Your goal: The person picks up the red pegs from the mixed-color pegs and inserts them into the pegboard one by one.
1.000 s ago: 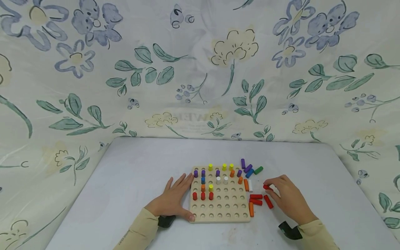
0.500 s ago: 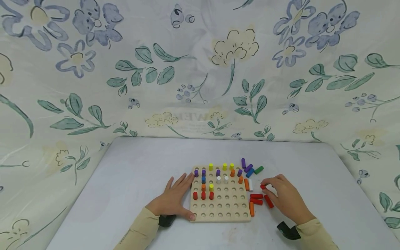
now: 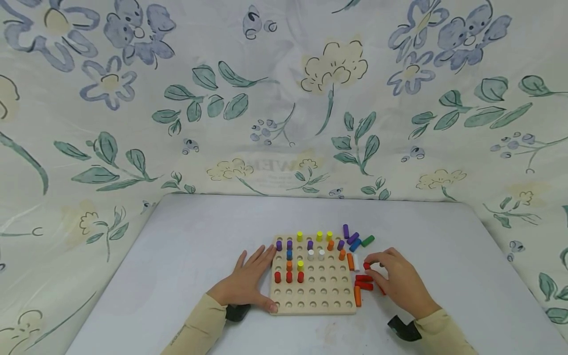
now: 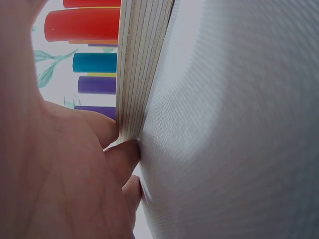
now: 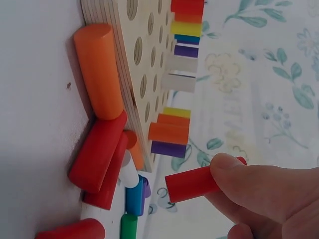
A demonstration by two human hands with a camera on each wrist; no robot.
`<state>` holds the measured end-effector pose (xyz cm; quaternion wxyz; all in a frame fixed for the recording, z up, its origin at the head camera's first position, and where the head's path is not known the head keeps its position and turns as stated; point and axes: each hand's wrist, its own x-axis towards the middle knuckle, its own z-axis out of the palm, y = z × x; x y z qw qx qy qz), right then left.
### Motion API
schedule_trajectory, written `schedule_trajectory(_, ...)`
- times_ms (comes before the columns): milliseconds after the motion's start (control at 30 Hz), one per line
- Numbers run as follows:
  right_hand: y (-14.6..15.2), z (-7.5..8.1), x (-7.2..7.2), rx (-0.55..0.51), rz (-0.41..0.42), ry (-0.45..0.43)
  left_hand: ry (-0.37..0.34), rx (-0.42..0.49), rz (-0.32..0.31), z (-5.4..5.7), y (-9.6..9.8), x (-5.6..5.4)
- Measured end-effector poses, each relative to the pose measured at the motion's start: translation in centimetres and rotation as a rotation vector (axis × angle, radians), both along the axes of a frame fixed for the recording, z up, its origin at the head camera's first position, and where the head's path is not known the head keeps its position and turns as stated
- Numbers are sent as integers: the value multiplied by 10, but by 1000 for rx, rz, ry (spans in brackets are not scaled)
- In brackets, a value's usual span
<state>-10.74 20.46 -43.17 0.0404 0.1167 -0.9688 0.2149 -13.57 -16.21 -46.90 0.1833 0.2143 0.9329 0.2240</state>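
My right hand (image 3: pixel 401 283) pinches a red peg (image 5: pixel 192 184) between thumb and fingers, just right of the wooden pegboard (image 3: pixel 317 309). In the right wrist view the held peg points toward the board, above the loose pegs. My left hand (image 3: pixel 241 286) rests along the board's left edge with fingers spread, its thumb at the near left corner. Three red pegs (image 3: pixel 289 277) stand in a row at the left of the board. Behind them stand orange, yellow, blue, white and purple pegs in other holes; many holes show no peg.
Loose red pegs (image 3: pixel 364 286) and an orange peg (image 3: pixel 357 296) lie along the board's right side. Farther back lie another orange peg, a white peg (image 3: pixel 356 263), blue, purple and a green peg (image 3: pixel 368 241). A floral curtain (image 3: pixel 284 98) hangs behind the white table (image 3: pixel 199 222).
My right hand has moved left toward the board with the red peg in its fingers, now partly covering a loose red peg. My left hand stays in place.
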Motion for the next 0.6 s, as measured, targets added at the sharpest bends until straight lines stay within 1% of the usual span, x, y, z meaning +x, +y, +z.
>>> schedule_trajectory(133,-4,0,0,-28,7,0,1,6,-1,0,0,0)
schedule_trajectory(233,-7,-2,-1,-44,16,21,0,13,3,-1,0,0)
schedule_trajectory(367,-11,-2,-1,-53,28,36,2,-3,7,-3,1,-1)
schedule_trajectory(600,-20,-3,-2,-102,54,7,3,-5,15,-3,2,0)
